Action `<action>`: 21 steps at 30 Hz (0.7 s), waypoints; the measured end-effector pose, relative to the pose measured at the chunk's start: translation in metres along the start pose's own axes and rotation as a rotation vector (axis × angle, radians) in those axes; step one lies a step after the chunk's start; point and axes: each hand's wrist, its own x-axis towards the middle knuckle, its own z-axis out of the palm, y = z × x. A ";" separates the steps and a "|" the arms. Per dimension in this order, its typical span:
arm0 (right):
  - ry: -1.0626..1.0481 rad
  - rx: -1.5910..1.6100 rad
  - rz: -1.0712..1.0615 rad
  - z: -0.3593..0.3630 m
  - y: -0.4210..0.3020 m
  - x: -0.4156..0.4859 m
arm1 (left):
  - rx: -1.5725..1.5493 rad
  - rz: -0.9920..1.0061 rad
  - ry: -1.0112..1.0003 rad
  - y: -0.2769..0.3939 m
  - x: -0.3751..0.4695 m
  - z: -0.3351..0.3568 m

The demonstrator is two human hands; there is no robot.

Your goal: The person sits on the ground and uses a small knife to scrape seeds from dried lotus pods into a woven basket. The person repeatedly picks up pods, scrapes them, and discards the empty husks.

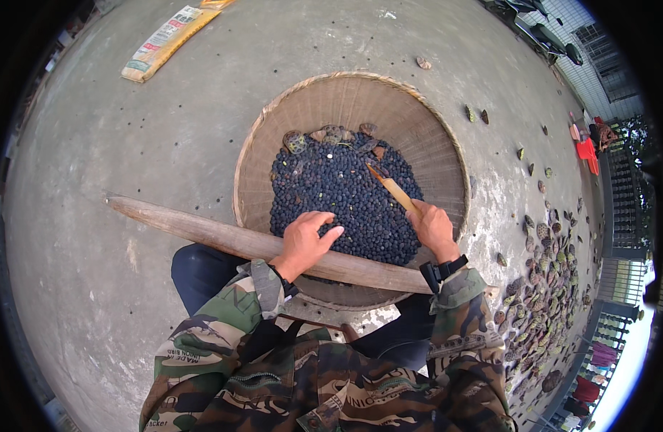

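Observation:
A large round woven basket [331,89] stands before me, holding many dark lotus seeds [337,189]. Several dried lotus seed pods [295,142] lie on the seeds near the far side. Across the near side of the basket rests a long wooden pole [202,227]. My left hand [307,240] is over the pole, with thumb and fingers apart and nothing between them. My right hand [433,224] grips the handle of a bamboo tool [397,191], whose narrow brownish tip points down at the seeds. Whether the tip touches them, I cannot tell.
A large pile of lotus seed pods [547,281] is spread over the concrete floor at the right. A printed sack [164,40] lies at the upper left. A parked motor scooter [547,38], red plastic containers [587,154] and a railing [623,205] stand farther off. Stray seeds dot the floor.

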 end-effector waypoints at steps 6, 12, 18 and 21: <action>-0.033 -0.311 -0.042 0.028 -0.007 0.145 | 0.141 0.122 0.176 -0.059 -0.016 -0.018; -0.180 -0.511 -0.191 0.028 -0.005 0.183 | 0.067 0.119 0.193 -0.053 -0.015 -0.022; -0.264 -0.528 -0.123 0.026 -0.025 0.201 | 0.048 0.122 0.166 -0.043 -0.010 -0.026; -0.217 -0.514 -0.088 0.048 -0.034 0.211 | 0.057 0.122 0.165 -0.043 -0.011 -0.024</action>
